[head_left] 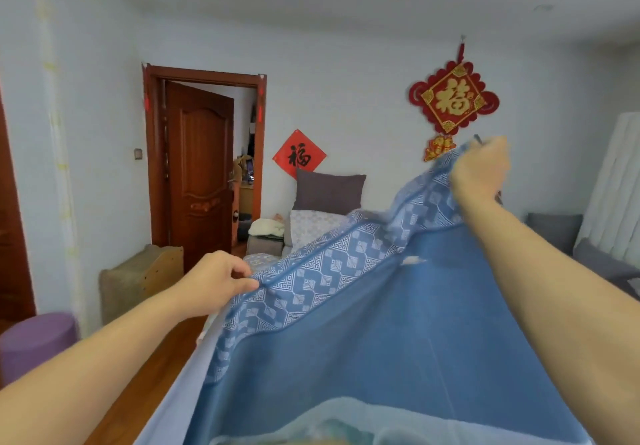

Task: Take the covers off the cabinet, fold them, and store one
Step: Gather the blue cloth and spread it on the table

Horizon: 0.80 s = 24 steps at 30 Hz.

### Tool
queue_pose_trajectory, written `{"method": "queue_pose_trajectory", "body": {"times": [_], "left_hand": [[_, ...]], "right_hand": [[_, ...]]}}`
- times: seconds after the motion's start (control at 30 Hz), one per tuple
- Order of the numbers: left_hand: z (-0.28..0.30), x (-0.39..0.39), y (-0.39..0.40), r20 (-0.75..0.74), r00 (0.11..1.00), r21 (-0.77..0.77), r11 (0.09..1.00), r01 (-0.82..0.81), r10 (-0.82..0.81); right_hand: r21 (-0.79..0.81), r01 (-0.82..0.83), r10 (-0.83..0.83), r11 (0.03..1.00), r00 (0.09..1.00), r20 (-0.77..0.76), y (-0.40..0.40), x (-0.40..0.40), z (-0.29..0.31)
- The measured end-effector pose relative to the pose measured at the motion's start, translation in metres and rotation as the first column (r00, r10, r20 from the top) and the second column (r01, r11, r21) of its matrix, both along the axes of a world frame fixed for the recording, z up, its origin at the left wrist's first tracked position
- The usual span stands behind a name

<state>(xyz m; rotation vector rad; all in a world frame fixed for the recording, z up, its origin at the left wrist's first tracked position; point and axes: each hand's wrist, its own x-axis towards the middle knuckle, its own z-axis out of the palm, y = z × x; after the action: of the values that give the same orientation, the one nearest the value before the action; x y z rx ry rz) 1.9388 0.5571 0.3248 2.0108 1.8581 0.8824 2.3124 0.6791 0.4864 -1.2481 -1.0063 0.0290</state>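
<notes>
A blue cover (381, 333) with a white geometric border hangs spread in front of me, held up by its top edge. My left hand (221, 278) pinches the border at its lower left end between thumb and fingers. My right hand (481, 167) grips the other end, raised higher at the right. The cloth slopes up from left to right and sags toward me. A paler cloth (332, 420) shows at the bottom edge under the blue one. The cabinet is hidden behind the cover.
A brown door (201, 174) stands ajar at the back left. A sofa with a grey cushion (329, 191) and folded items runs along the far wall. A purple stool (34, 344) and a wooden box (142, 278) sit at left. Red decorations hang on the wall.
</notes>
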Motion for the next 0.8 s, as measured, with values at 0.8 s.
{"method": "queue_pose_trajectory", "body": {"times": [0.8], "left_hand": [[-0.037, 0.115, -0.018, 0.221, 0.961, 0.039, 0.986, 0.162, -0.167]], "right_hand": [[-0.369, -0.017, 0.368, 0.929, 0.136, 0.92, -0.081, -0.077, -0.068]]}}
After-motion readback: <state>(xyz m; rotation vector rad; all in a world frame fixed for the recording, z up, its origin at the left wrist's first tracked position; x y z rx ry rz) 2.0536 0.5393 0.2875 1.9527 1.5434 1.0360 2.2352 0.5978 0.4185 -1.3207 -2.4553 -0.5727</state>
